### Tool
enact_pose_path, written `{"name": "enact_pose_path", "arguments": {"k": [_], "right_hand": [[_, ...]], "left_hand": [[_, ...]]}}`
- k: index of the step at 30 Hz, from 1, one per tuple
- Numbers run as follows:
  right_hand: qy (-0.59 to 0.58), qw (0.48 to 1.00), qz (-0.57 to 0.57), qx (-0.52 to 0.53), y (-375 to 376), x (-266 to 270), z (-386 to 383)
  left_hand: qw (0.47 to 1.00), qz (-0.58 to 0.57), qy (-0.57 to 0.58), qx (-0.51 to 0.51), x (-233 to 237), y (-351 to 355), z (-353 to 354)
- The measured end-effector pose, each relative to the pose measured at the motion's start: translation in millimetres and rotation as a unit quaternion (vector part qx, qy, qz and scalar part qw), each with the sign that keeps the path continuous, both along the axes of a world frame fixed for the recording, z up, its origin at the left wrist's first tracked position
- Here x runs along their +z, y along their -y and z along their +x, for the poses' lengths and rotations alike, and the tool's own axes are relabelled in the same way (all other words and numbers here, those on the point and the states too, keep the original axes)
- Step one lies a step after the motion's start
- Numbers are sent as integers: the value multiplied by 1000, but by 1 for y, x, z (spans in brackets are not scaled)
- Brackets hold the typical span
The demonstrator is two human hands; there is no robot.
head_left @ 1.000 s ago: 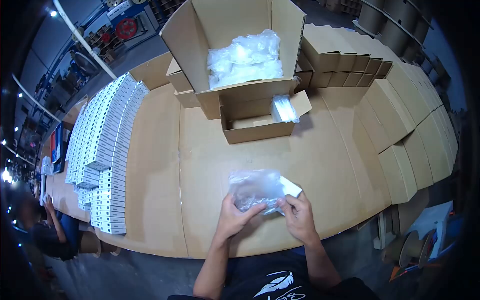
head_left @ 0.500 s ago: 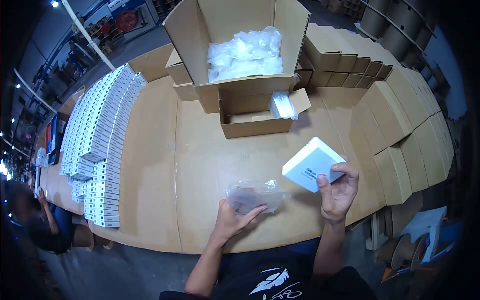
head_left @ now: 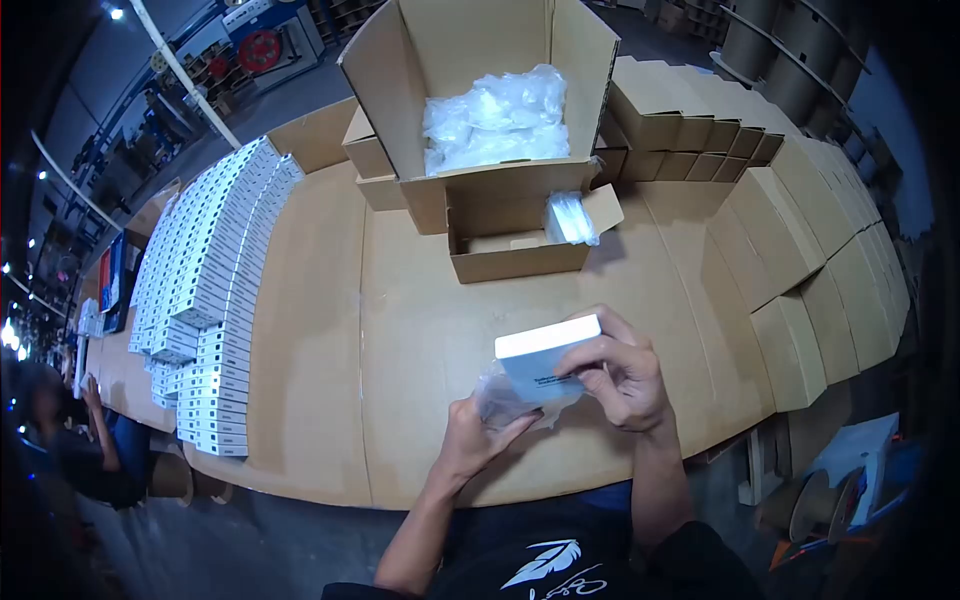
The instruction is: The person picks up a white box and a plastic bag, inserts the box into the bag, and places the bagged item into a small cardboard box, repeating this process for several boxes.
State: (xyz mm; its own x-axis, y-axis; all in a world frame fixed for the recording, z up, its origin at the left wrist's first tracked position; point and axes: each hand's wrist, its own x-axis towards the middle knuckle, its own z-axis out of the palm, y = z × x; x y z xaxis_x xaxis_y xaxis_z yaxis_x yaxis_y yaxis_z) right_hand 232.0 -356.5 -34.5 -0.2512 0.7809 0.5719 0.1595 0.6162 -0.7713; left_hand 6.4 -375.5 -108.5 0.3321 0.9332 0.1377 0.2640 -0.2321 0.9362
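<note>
My right hand [head_left: 622,375] grips a flat white box [head_left: 540,358] with small print on its face, tilted with one edge up. Its lower end is at the mouth of a clear plastic bag [head_left: 497,402]; how far inside it sits is hard to see. Below and to the left, my left hand [head_left: 478,440] pinches the bag between thumb and fingers. Beyond the hands, an open small carton [head_left: 515,268] holds a white box in plastic [head_left: 572,220] at its right end.
A large open carton [head_left: 375,85] full of clear plastic bags [head_left: 495,118] stands at the back. Stacked white boxes [head_left: 215,290] line the left side. Brown cartons [head_left: 775,245] are piled along the right. Another person [head_left: 85,430] sits at far left.
My right hand has brought the white box left and down to the bag, turning it more upright. My left hand still holds the bag, slightly shifted. The view has moved a little.
</note>
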Motion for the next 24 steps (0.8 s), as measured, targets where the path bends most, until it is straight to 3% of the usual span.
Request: {"name": "enact_pose_path", "arguments": {"k": [12, 16, 19, 20, 24], "right_hand": [[-41, 993, -109, 22, -3, -10, -17], [-60, 986, -154, 31, -5, -25, -13], [-95, 986, -134, 26, -8, -24, -11], [-114, 977, -173, 45, -6, -26, -9], [-203, 959, -191, 55, -4, -29, -17]], "left_hand": [[995, -57, 77, 13, -10, -2, -2], [978, -86, 189, 2, -9, 0, -4], [948, -183, 260, 16, -27, -2, -11], [966, -169, 192, 28, -30, 0, -13], [968, -160, 187, 58, -33, -1, -12]]}}
